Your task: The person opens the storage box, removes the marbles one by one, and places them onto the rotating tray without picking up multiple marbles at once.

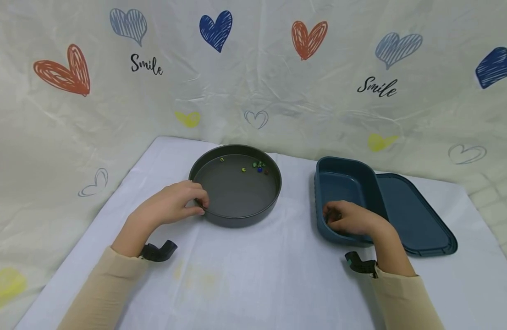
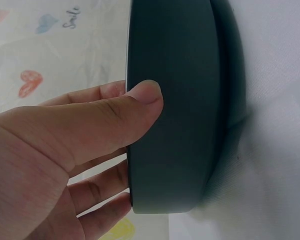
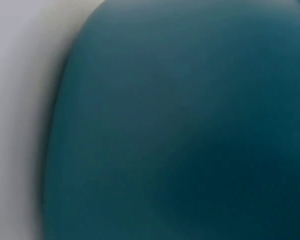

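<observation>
A round dark grey pan [image 1: 237, 201] stands on the table, with several small marbles near its far side: a blue marble [image 1: 259, 169], yellowish ones, green ones and a brownish one. My left hand [image 1: 177, 201] pinches the pan's near left rim; in the left wrist view the thumb [image 2: 146, 95] presses the outer wall and the fingers go behind the rim. Inside the deep blue rectangular container [image 1: 348, 165] is my right hand [image 1: 352, 217], fingers bent down near its left wall. Whether they hold anything is hidden. The container's wall [image 3: 140, 125] fills the right wrist view, blurred.
A flat blue lid [image 1: 422, 220] lies right of the container, partly behind it. White cloth [image 1: 257, 275] covers the table. A pale curtain [image 1: 253, 82] with printed hearts hangs behind the table. A dark strap-like piece [image 1: 158, 251] sits at each wrist.
</observation>
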Demonstrator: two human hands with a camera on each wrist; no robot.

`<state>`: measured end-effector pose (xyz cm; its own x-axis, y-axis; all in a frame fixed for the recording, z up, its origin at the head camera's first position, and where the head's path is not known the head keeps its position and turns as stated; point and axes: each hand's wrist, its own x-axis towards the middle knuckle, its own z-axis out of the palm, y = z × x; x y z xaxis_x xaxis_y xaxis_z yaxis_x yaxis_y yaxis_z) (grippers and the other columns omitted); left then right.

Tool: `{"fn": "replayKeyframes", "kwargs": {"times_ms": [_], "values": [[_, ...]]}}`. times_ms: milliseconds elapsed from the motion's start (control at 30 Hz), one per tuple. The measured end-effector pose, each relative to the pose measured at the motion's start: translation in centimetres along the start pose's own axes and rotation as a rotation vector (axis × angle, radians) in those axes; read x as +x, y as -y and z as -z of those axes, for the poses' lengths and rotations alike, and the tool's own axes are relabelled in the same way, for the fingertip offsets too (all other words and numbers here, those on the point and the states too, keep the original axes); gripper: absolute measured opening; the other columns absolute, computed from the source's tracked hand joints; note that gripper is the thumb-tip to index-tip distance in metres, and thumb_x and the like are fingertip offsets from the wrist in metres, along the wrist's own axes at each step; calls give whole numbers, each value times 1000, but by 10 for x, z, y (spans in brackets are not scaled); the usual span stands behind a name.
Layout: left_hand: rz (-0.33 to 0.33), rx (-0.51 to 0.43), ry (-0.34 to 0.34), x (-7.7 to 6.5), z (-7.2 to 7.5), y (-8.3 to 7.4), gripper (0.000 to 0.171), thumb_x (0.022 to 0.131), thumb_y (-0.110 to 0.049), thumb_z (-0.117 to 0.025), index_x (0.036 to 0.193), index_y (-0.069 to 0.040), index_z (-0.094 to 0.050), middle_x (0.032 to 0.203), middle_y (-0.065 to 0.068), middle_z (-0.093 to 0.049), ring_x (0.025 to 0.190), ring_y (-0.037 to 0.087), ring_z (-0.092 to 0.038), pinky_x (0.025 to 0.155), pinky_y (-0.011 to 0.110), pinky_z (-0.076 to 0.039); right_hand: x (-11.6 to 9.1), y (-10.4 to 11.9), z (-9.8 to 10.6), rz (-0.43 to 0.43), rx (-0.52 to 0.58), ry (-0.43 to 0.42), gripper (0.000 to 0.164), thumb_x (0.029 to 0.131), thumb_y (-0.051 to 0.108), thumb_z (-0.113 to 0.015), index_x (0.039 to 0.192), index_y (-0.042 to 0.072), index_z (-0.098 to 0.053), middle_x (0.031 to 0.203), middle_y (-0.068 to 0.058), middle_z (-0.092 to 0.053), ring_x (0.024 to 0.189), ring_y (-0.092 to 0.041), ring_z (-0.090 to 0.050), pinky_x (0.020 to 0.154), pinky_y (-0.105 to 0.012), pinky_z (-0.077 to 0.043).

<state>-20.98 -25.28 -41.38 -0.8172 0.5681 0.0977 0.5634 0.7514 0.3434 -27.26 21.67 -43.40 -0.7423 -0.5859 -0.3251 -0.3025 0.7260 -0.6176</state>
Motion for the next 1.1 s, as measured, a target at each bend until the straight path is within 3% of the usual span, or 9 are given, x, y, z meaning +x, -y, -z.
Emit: {"fn": "replayKeyframes", "kwargs": {"times_ms": [367, 533, 633, 700, 867, 967, 1100], "values": [[5, 5, 3, -1, -2, -1, 19, 84, -15, -81, 89, -27, -67, 90, -16, -58, 91, 14, -58, 82, 32, -49, -6, 3, -3, 23, -24, 49, 19, 85, -6, -57, 97, 9, -55, 83, -3, -54, 75, -18, -48, 62, -29, -39], [5, 12, 4, 0, -1, -1, 19, 84, -16, -81, 89, -27, -67, 89, -16, -58, 91, 14, -59, 82, 32, -50, -12, 7, -1, -7, -26, 76, 19, 85, -7, -54, 93, 10, -57, 78, -2, -50, 72, -18, -46, 61, -30, -38], [6, 14, 5, 0, -1, 0, 19, 84, -16, -81, 89, -27, -67, 89, -16, -58, 91, 14, -58, 82, 32, -50, -18, 9, 2, -71, -37, 74, 14, 87, -1, -59, 95, 10, -59, 78, -3, -52, 72, -19, -48, 63, -32, -40], [6, 16, 6, 0, -1, 0, 19, 84, -16, -81, 89, -27, -67, 90, -16, -58, 91, 13, -58, 82, 32, -49, -24, 9, 5, -125, -85, 47, 10, 90, 11, -66, 99, 11, -61, 87, -4, -58, 79, -19, -53, 66, -34, -43], [-1, 14, 0, 0, -1, 1, 19, 83, -15, -81, 88, -27, -67, 89, -16, -58, 91, 14, -58, 82, 32, -49, -35, 7, 12, -263, -242, -27, 36, 87, 42, -74, 106, 13, -65, 104, -7, -65, 91, -23, -58, 71, -41, -49], [-3, 9, -3, 0, 0, 2, 20, 83, -14, -81, 88, -27, -67, 89, -16, -58, 91, 15, -59, 82, 32, -50, -34, 8, 12, -302, -264, -7, 37, 89, 44, -71, 105, 11, -65, 104, -8, -65, 91, -24, -59, 72, -43, -50], [-3, 9, -3, 0, -1, 2, 19, 83, -15, -81, 88, -26, -67, 89, -16, -58, 91, 16, -59, 81, 32, -50, -29, 10, 9, -274, -249, 50, 29, 93, 36, -67, 105, 10, -65, 104, -7, -63, 91, -23, -57, 74, -41, -48]]}}
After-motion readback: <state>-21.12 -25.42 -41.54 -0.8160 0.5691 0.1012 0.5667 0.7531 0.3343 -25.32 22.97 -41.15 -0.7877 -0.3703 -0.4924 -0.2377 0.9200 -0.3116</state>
